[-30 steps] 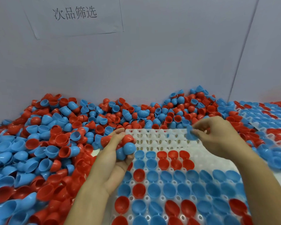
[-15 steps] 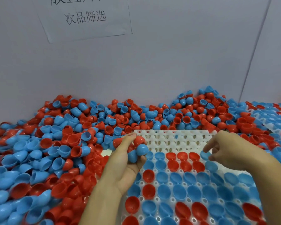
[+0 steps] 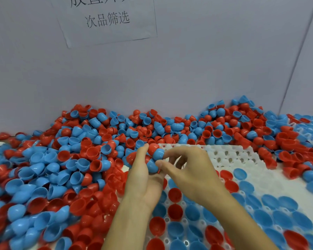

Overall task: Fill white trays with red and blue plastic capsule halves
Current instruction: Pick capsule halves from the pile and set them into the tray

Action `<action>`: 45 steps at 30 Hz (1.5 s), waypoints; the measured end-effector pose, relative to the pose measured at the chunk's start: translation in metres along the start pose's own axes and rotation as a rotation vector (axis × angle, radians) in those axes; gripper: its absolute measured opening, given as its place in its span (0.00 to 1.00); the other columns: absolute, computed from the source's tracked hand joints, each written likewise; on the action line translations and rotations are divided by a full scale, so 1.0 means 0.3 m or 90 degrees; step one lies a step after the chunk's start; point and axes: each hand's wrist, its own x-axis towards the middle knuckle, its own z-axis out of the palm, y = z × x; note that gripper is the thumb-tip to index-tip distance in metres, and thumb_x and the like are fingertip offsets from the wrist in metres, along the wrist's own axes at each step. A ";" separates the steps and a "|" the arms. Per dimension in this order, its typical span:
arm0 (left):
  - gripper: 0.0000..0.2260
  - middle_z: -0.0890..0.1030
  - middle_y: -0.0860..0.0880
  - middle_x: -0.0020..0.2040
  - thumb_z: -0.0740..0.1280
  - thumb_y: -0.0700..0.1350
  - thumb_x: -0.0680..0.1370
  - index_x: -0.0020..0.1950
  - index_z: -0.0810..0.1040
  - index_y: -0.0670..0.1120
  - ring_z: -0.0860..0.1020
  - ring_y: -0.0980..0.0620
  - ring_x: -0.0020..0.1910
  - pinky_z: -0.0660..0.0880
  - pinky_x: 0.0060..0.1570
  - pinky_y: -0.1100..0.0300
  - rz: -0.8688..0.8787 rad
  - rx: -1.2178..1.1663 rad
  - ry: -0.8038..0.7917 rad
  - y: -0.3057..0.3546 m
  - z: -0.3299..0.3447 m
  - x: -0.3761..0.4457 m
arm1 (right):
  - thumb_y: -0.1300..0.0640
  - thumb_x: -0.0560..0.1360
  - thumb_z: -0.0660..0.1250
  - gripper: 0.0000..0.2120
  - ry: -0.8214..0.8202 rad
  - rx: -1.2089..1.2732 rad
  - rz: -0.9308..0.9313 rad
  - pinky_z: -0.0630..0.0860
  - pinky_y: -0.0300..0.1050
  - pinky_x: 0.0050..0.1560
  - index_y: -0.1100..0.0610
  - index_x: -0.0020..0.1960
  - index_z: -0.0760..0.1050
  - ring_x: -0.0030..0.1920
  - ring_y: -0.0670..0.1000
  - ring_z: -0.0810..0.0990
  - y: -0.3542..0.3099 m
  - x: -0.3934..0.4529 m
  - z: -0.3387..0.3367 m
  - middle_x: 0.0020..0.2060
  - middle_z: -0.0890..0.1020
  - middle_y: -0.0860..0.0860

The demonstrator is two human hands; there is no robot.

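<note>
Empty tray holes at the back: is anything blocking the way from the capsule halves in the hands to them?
Nothing visible. The empty holes lie open just right of the held capsule halves.

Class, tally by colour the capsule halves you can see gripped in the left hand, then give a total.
red halves: 2
blue halves: 2
Total visible in the left hand: 4

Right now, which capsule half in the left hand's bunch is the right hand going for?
The lower blue half: the right hand has thumb and fingertips at it, while the left hand holds the others untouched.
</note>
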 end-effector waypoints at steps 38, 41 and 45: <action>0.05 0.80 0.47 0.36 0.72 0.44 0.75 0.47 0.81 0.43 0.74 0.54 0.25 0.67 0.20 0.66 0.016 0.132 0.064 0.004 0.004 -0.006 | 0.50 0.74 0.73 0.11 -0.165 -0.075 0.050 0.79 0.32 0.40 0.40 0.54 0.77 0.44 0.37 0.81 -0.014 0.092 -0.151 0.46 0.81 0.43; 0.06 0.78 0.47 0.34 0.73 0.47 0.71 0.35 0.83 0.47 0.73 0.55 0.24 0.65 0.19 0.66 -0.003 0.143 -0.033 0.004 0.014 -0.022 | 0.49 0.72 0.76 0.10 -0.150 -0.005 0.049 0.81 0.38 0.44 0.43 0.51 0.79 0.42 0.40 0.83 0.011 0.068 -0.111 0.44 0.83 0.43; 0.07 0.82 0.47 0.39 0.71 0.49 0.74 0.40 0.86 0.48 0.73 0.55 0.25 0.66 0.23 0.66 0.012 0.205 -0.074 0.009 0.011 -0.028 | 0.56 0.76 0.73 0.03 -0.037 0.087 -0.010 0.79 0.37 0.46 0.49 0.48 0.83 0.43 0.43 0.83 0.028 0.062 -0.043 0.41 0.85 0.41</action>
